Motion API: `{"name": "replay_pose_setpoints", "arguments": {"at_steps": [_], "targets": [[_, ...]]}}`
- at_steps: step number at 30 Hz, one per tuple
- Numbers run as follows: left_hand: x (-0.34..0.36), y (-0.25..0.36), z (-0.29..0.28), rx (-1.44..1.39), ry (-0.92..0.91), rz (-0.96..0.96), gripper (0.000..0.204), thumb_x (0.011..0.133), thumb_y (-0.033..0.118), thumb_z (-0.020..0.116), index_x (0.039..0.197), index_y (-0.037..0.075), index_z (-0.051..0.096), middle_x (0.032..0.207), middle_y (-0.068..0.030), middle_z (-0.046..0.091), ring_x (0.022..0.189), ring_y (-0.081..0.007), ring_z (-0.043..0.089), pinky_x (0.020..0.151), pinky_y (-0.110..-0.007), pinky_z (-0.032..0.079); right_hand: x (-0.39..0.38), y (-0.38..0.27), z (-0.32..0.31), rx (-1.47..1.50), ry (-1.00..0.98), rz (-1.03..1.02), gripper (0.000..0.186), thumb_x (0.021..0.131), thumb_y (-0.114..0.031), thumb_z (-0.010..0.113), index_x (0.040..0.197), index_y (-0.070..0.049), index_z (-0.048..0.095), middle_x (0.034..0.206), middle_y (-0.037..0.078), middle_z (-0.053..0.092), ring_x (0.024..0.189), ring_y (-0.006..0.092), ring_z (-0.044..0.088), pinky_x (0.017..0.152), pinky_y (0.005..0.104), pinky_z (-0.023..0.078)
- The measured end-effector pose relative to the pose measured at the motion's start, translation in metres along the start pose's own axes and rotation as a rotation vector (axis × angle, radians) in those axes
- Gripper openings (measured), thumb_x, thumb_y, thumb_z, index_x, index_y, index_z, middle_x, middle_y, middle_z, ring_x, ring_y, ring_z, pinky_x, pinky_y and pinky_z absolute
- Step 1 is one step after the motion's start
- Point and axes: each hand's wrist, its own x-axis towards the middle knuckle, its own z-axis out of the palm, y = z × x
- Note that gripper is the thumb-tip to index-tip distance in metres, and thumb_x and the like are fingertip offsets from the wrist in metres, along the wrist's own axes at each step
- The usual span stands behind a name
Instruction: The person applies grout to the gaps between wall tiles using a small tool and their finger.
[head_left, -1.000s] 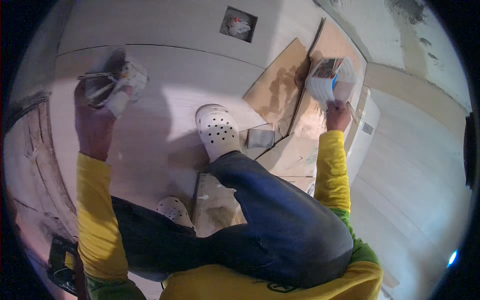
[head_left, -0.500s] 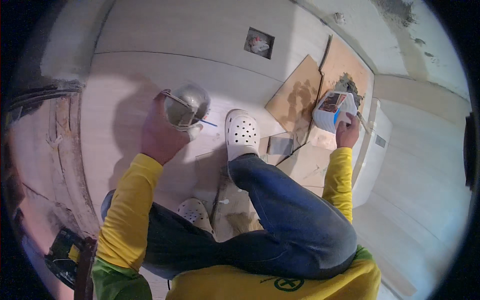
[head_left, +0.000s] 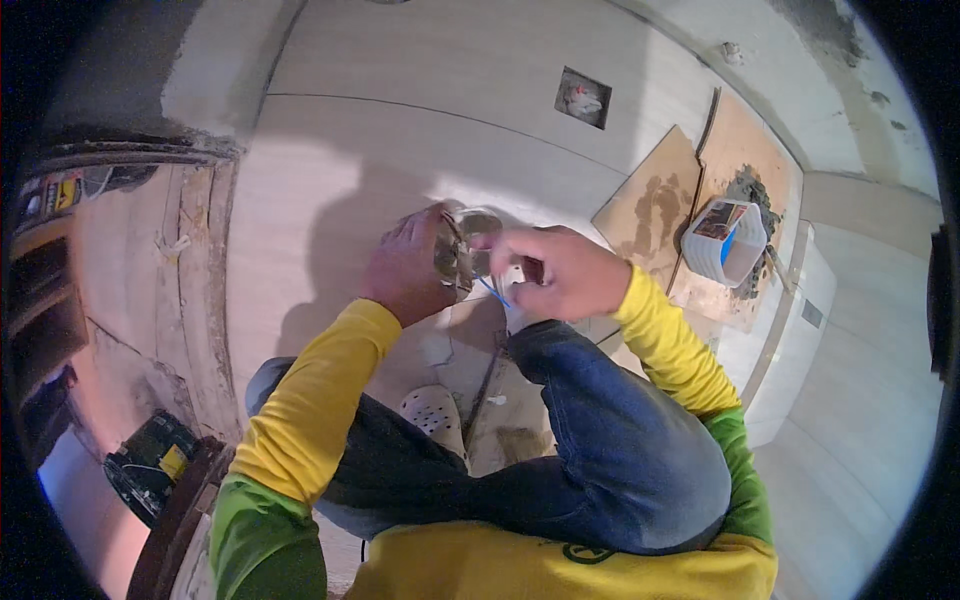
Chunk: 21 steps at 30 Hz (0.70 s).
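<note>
The left hand [head_left: 410, 267] grips a clear container [head_left: 476, 262]; the right hand [head_left: 570, 272] half-curls beside it, hold unclear

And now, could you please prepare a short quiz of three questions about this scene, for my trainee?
1. Which hand is holding the round container?
2. True or false: the white ribbed plastic tub is apart from the right hand.
3. Choose one. The perforated clog lowest in the picture is: a) black; b) white; c) green.

Key:
1. The left hand.
2. True.
3. b.
</note>
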Motion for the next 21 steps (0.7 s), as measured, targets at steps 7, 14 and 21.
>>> {"name": "replay_pose_setpoints", "arguments": {"at_steps": [7,14,21], "targets": [[0.0,-0.012,0.015,-0.043,-0.178,0.021,0.082,0.061,0.027,0.08,0.129,0.005,0.04,0.122,-0.0173,0.054,0.117,-0.0356,0.051,0.098,-0.044,0.043,0.045,0.032,0.044,-0.28,0.449,-0.026,0.03,0.079,-0.024,0.073,0.099,-0.006,0.061,0.087,0.008,0.064,0.07,0.0218,0.062,0.066,0.0322,0.05],[0.012,-0.039,0.031,-0.081,-0.123,-0.096,0.08,0.061,0.022,0.079,0.13,0.009,0.041,0.124,-0.0145,0.054,0.118,-0.0358,0.05,0.099,-0.044,0.043,0.035,0.045,0.031,0.095,0.509,0.004,0.011,0.084,-0.009,0.067,0.092,-0.002,0.064,0.081,0.004,0.064,0.072,0.0115,0.061,0.067,0.0258,0.049],[0.043,-0.056,0.058,-0.256,-0.129,-0.141,0.076,0.069,0.024,0.077,0.133,0.013,0.04,0.124,-0.0185,0.055,0.114,-0.0391,0.053,0.096,-0.045,0.045,0.022,0.084,0.04,0.316,0.775,0.22,0.014,0.082,-0.014,0.07,0.091,-0.004,0.067,0.074,0.004,0.063,0.068,0.0094,0.058,0.065,0.0254,0.049]]}}
